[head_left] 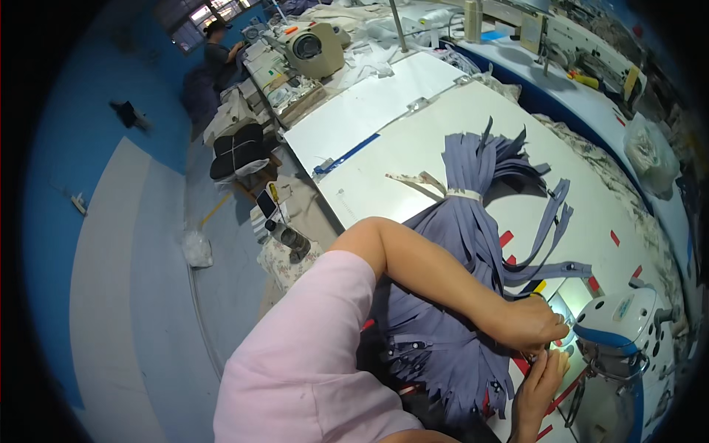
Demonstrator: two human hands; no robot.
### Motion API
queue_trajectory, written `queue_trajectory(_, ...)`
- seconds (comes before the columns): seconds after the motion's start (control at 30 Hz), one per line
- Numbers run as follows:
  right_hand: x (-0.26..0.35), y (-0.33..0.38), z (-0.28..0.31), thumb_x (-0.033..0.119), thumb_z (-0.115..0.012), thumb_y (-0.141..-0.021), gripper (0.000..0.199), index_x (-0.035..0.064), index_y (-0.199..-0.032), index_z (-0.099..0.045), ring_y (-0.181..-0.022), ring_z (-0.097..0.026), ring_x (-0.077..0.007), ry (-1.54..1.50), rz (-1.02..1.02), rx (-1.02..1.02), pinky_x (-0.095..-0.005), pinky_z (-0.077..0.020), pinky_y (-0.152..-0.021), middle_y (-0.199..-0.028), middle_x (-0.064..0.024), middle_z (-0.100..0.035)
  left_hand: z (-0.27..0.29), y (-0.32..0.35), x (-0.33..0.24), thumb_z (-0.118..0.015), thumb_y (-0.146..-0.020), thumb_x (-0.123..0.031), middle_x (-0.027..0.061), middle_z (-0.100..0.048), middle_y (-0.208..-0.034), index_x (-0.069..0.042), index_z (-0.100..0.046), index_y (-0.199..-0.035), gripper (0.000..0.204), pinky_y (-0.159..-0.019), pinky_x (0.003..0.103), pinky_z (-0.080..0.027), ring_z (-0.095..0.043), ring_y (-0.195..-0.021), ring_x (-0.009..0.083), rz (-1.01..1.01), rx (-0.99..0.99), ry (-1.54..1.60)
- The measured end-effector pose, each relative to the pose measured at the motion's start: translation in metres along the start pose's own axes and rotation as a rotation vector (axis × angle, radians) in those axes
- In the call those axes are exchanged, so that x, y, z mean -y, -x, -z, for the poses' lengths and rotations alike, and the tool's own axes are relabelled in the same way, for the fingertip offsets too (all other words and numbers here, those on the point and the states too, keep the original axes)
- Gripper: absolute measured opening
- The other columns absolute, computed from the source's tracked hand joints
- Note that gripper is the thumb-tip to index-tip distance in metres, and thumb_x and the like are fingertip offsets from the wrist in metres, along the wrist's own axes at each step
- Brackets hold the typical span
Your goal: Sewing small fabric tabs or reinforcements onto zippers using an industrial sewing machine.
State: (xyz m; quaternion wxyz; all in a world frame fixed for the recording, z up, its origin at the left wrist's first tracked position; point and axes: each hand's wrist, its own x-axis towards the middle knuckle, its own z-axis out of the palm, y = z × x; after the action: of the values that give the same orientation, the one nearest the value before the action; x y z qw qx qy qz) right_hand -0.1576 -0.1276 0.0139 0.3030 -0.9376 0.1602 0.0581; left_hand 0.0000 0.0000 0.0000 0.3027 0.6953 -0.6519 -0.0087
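Observation:
My left hand (528,323) is closed, its fingers pinched beside the lit needle area of a white and blue sewing machine (620,321). Just below it, my right hand (540,384) has its thumb and fingers pressed together, almost touching the left. What the fingers hold is too small and covered to make out. Under my left forearm lies a large bundle of grey-blue zippers (443,310), tied near its far end with a pale strip (464,195). A few loose zippers (550,270) reach from the bundle toward the machine.
Small red scraps (615,238) dot the white table (413,148). Beyond stand a beige machine (314,50) and another sewing table (509,55) at the right. A dark-cushioned stool (238,151) and a bottle (289,238) are on the left. Another person (218,55) sits far back.

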Motion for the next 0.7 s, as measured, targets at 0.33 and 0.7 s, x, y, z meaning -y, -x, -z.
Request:
queue_trajectory(0.33, -0.014, -0.005, -0.001, 0.014, -0.058, -0.098, 0.016, 0.0009, -0.104, -0.064, -0.103, -0.058, -0.0306, 0.444, 0.424, -0.335, -0.0521, -0.0407, -0.101, -0.1, -0.0137, -0.06, 0.018, 0.004, 0.006, -0.072, -0.075, -0.015, 0.0099, -0.061, -0.084, -0.007, -0.059, -0.087, 0.019, -0.059, 0.041, -0.053, -0.065, -0.072, 0.0288, 0.025, -0.03, -0.209)
queue_trajectory(0.7, -0.015, 0.001, 0.004, 0.026, -0.062, -0.095, 0.023, 0.0025, -0.091, -0.062, -0.102, -0.048, -0.0325, 0.234, 0.282, -0.351, -0.0456, -0.0379, -0.089, -0.095, -0.0179, -0.059, 0.009, -0.009, 0.005, -0.074, -0.075, -0.01, 0.0049, -0.062, -0.084, -0.01, -0.064, -0.084, 0.014, -0.071, 0.038, -0.05, -0.062, -0.082, 0.0258, -0.057, 0.021, -0.019)
